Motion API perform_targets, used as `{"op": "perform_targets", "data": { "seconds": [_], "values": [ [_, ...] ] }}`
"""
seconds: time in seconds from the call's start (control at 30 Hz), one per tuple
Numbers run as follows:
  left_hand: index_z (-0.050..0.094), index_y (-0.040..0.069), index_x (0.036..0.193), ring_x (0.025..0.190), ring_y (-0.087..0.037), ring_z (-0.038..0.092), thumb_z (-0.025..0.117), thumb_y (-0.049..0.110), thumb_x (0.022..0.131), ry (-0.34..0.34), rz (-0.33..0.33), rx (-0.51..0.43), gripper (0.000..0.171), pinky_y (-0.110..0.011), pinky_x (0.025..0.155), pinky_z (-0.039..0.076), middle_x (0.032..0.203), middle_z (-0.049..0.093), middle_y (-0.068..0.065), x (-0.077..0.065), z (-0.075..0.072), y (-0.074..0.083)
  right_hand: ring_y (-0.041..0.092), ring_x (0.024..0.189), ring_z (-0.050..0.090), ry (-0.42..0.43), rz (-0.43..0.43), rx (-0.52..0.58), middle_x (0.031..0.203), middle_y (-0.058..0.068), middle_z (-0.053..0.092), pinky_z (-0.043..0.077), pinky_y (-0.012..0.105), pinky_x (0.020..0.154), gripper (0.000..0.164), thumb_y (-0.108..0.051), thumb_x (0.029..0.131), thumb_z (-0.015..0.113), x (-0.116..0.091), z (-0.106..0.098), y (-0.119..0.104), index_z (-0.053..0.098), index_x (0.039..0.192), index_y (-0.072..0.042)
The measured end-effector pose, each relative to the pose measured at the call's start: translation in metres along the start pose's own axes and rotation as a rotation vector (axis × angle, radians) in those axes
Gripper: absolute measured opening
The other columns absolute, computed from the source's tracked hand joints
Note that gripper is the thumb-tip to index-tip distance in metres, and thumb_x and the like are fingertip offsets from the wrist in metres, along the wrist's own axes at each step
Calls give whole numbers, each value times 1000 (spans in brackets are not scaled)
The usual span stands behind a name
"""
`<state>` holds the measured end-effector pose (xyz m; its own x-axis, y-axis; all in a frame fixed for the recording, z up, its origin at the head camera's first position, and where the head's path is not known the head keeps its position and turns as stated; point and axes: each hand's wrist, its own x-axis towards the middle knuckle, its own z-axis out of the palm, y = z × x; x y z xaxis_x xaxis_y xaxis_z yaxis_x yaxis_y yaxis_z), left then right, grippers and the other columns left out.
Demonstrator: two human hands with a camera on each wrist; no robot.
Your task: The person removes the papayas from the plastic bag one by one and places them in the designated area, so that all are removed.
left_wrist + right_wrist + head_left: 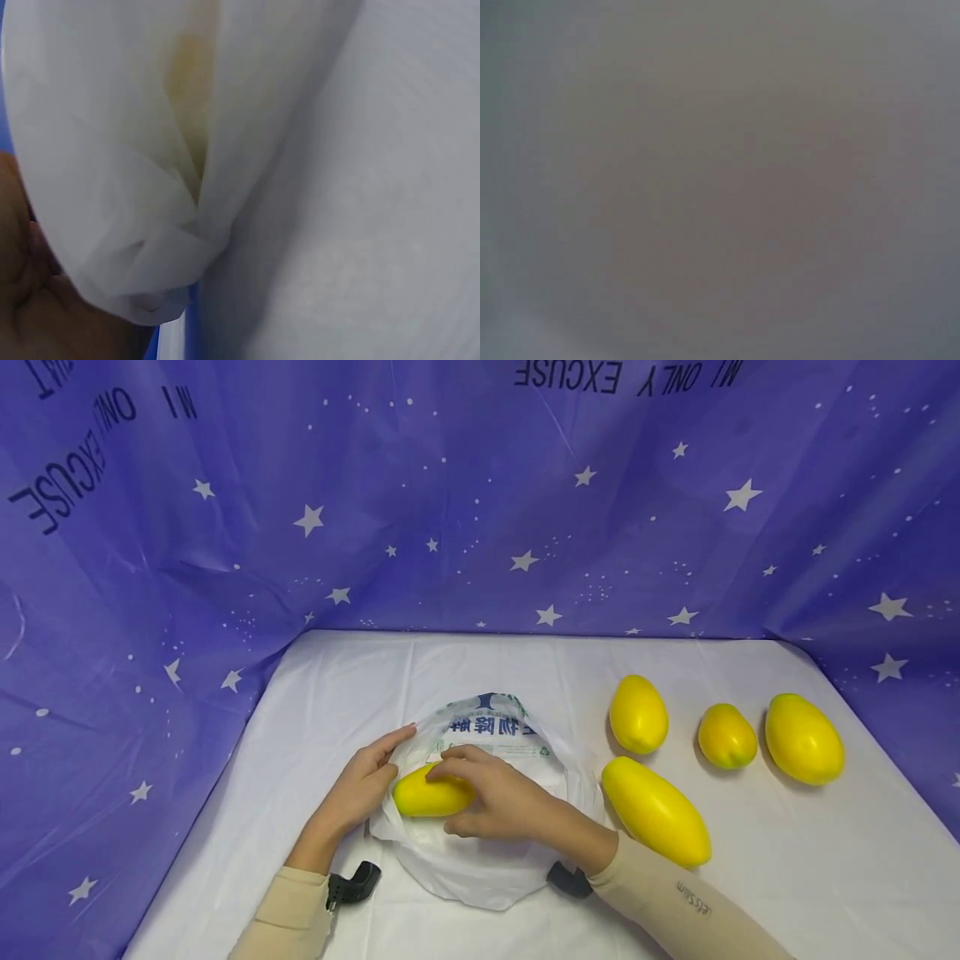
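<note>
A white plastic bag (480, 881) with printed characters stands with its mouth spread wide in the head view. My left hand (360, 785) holds the bag's left rim, fingers along the outside and thumb at the edge. Inside the mouth, against the left wall, lies a yellow mango (427, 795) with a greenish left end. My right hand (498, 797) reaches in from the right, its fingers bent over the mango's top and thumb near its lower side. In the left wrist view the bag (112, 195) hides most of my left hand (52, 322). The right wrist view is only a blur.
Right of the bag lie a long yellow fruit (656, 812), a yellow mango (638, 714), a small orange-yellow mango (727, 737) and a larger mango (805, 740). All rest on the white tablecloth (345, 668). A purple starry curtain (480, 510) surrounds the table.
</note>
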<state>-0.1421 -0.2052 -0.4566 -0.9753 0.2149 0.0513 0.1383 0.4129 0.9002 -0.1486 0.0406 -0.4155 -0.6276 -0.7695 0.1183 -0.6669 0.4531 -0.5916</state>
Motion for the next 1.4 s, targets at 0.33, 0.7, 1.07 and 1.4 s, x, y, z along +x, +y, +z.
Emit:
{"op": "perform_targets", "data": {
  "seconds": [0.33,0.7,1.07,1.4],
  "values": [
    [45,12,147,138,-22,34,39,-5,92,-3,-1,-11,58,-47,112,27,152,39,-3,-1,-1,-2,12,115,51,64,5,-9,127,-4,52,43,29,100,54,-11,73,81,-1,5,5,62,122,-21],
    [45,10,147,135,-22,37,40,-5,90,1,-6,-6,59,-45,110,31,151,40,-4,-1,1,1,10,115,52,102,-2,6,124,-8,56,42,30,101,51,-13,75,83,-3,8,11,59,119,-20],
    [46,8,146,138,-23,33,39,-8,89,12,-8,7,60,-46,111,28,152,40,-4,0,2,1,6,110,51,186,-11,49,124,-13,54,47,28,90,48,-16,76,80,-25,-7,7,59,118,-23],
    [45,8,146,141,-22,28,39,-8,91,11,7,29,58,-46,113,25,152,39,-3,-1,3,0,7,116,47,254,27,73,130,-14,51,51,28,81,49,-16,79,81,-51,-31,4,57,121,-25]
  ]
}}
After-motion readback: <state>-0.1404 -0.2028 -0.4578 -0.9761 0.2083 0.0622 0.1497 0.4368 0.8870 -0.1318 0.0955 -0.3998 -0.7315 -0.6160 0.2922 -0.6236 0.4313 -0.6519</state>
